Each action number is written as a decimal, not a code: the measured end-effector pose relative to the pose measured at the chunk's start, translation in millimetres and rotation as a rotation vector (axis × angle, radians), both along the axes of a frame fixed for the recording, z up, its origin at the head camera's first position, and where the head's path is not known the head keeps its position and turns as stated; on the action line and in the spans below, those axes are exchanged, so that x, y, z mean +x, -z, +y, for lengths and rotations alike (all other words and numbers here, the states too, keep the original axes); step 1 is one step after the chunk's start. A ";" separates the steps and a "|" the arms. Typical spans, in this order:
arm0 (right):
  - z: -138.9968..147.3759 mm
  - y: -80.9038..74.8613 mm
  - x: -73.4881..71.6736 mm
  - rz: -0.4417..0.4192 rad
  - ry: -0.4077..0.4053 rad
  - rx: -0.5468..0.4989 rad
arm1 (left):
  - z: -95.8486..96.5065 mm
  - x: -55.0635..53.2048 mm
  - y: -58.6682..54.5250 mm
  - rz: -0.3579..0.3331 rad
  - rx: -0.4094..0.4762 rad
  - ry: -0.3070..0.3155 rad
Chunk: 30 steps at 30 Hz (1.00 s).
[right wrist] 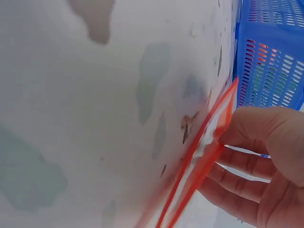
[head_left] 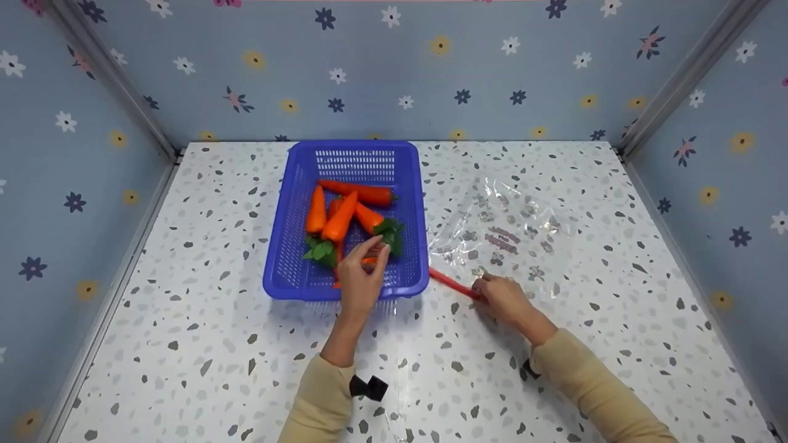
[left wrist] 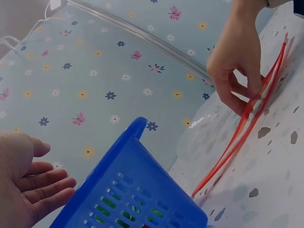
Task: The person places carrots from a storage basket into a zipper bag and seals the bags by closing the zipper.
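A clear zip bag (head_left: 511, 215) with printed flowers lies on the speckled table; its red zip edge (head_left: 452, 283) faces the person. At that edge my right hand (head_left: 505, 301) pinches the bag between thumb and fingers. The right wrist view shows the red edge (right wrist: 204, 164) parted slightly into two strips. Over the near side of a blue plastic basket (head_left: 354, 145) is my left hand (head_left: 360, 280), close to the green leafy tops (head_left: 393, 237). Its fingers look loose and hold nothing in the left wrist view. Several orange carrots (head_left: 338, 220) lie in the basket, some partly covered by others.
The basket stands just left of the bag, near the bag's red edge. Flower-patterned walls (head_left: 406, 67) rise behind the table (head_left: 203, 344) and at both sides, with metal strips (head_left: 111, 80) at the corners.
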State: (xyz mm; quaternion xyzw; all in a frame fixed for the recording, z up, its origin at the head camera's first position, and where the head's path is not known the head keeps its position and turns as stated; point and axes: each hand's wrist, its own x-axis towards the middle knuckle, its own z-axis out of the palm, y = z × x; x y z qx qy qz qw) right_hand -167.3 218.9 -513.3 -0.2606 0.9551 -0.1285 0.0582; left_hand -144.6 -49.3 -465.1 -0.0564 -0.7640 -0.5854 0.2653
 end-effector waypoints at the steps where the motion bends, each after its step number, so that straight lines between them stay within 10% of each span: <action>1: 0.2 -0.3 0.4 -0.016 0.021 -0.007 | 1.0 0.4 0.3 0.000 -0.003 0.002; 19: 11.1 -12.5 -2.4 -0.103 0.167 -0.326 | 20.7 7.9 -4.9 -0.042 0.039 0.068; 25: 10.4 -18.6 -0.3 -0.070 0.190 -0.433 | 30.1 16.9 -24.8 -0.029 0.041 0.091; 30: 7.0 -24.4 4.0 -0.016 0.209 -0.576 | 34.5 11.7 -14.1 -0.018 0.029 0.123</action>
